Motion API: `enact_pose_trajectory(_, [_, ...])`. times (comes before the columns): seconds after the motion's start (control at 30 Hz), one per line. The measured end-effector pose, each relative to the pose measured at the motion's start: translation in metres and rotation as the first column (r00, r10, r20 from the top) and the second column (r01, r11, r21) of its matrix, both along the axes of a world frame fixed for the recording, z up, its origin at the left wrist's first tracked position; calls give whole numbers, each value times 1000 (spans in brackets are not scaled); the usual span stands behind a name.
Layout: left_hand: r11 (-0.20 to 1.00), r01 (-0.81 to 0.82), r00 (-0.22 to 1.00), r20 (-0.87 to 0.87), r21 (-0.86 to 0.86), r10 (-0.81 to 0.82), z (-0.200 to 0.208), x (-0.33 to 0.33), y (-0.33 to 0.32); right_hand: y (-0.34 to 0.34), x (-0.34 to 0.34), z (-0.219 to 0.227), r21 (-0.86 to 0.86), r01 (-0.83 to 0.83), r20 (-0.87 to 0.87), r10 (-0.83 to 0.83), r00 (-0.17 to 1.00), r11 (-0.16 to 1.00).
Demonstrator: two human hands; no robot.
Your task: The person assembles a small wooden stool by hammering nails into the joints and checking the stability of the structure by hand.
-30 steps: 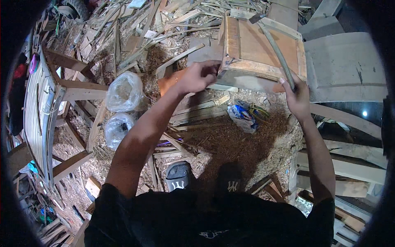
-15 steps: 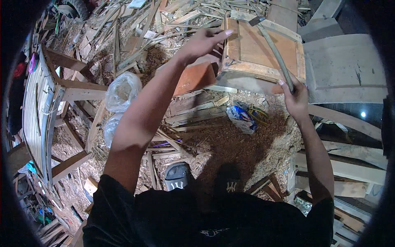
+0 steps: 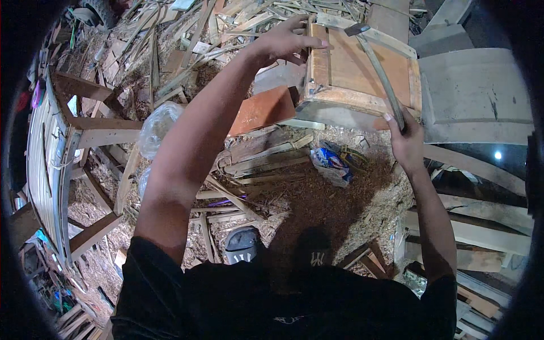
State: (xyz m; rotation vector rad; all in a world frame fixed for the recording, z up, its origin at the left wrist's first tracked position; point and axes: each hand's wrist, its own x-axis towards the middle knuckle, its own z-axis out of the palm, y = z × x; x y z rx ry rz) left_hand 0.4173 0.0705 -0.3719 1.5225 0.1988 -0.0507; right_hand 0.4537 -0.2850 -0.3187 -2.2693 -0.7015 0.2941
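My right hand [image 3: 407, 136] is wrapped round the lower end of a hammer [image 3: 378, 69], whose dark metal head points away from me over the wooden box [image 3: 368, 65]. That box has a pale frame around a brown panel and lies in front of me. At the box's left edge is my left hand [image 3: 288, 41], fingers spread, with one fingertip reaching over the frame; whether it presses on the wood I cannot tell. Close to the box's near left corner, something small and dark sticks out of the frame. An orange block [image 3: 262, 111] lies just left of the box.
Scrap wood strips [image 3: 192, 42] cover the far ground. A wooden frame [image 3: 48, 164] stands at left beside clear plastic bags [image 3: 160, 127]. A blue and white packet [image 3: 331, 164] lies on sawdust near my feet. Grey panels [image 3: 476, 93] and stacked planks [image 3: 476, 232] are at right.
My left hand has shifted up and slightly left along the box's left edge, its fingers spreading wider. My right hand and the hammer are almost unmoved.
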Motion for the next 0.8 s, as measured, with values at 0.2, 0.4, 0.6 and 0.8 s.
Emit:
enact_pose_trajectory(0.2, [990, 20, 993, 115, 141, -36, -4, 0, -4, -8, 5, -6, -35, 8, 41, -7, 999, 999])
enact_pose_trajectory(0.4, [965, 10, 987, 155, 263, -52, -16, 2, 0, -4, 0, -4, -16, -2, 91, 3, 996, 1000])
enact_pose_trajectory(0.6, [946, -8, 985, 166, 325, -49, -24, 9, 4, -5, 1, -2, -67, -12, 85, 17, 996, 998])
enact_pose_trajectory(0.8, [979, 42, 985, 159, 202, -75, -23, 9, 3, -7, -2, 11, -25, -68, 14, 68, 998, 997])
